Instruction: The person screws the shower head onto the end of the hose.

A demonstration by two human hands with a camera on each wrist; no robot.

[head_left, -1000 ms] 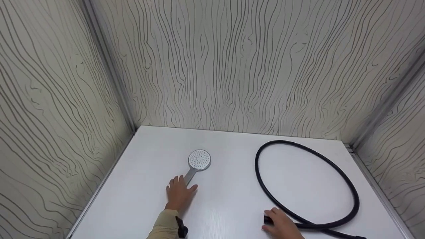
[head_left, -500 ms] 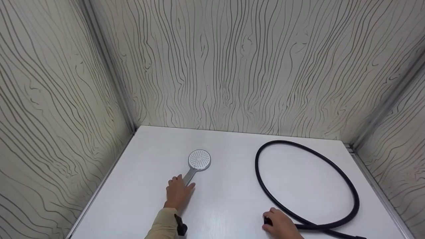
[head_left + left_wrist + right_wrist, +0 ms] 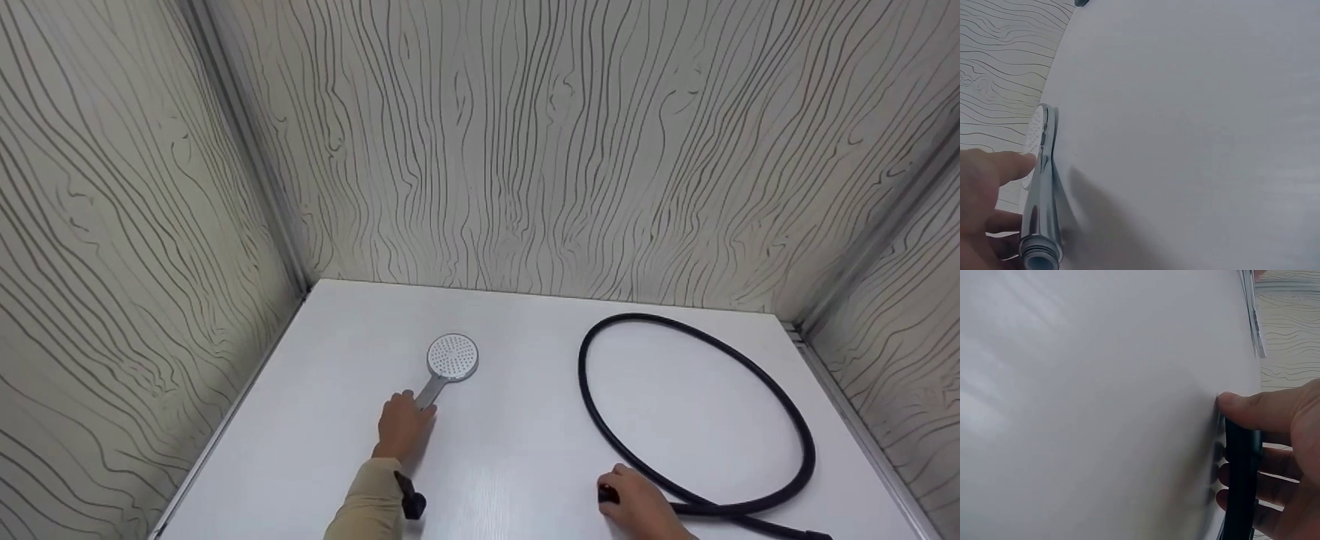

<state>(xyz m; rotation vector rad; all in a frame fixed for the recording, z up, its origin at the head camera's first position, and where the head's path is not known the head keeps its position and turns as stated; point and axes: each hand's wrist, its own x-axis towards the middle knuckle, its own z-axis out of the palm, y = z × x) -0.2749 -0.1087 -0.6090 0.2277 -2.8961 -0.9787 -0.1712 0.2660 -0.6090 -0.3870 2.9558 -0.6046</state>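
Note:
A hand shower head (image 3: 452, 357) with a white round spray face and a grey handle lies face up on the table. My left hand (image 3: 403, 429) grips its handle. The left wrist view shows my left thumb (image 3: 1013, 167) against the chrome handle (image 3: 1042, 208) and the fingers at its far side; the open threaded end points toward the camera. A black shower hose (image 3: 772, 390) lies looped at the right. My right hand (image 3: 636, 502) holds one end of it near the table's front. In the right wrist view, thumb and fingers surround the hose end (image 3: 1243, 455).
The white table (image 3: 510, 420) is enclosed by wood-grain panels (image 3: 480, 150) at the back and both sides. The hose crosses itself near the right hand, and its other end (image 3: 814, 535) lies at the front right.
My left thumb and fingers have drawn in on the shower head's handle. My right fingers have shifted slightly on the hose end. The shower head and hose loop stay in place.

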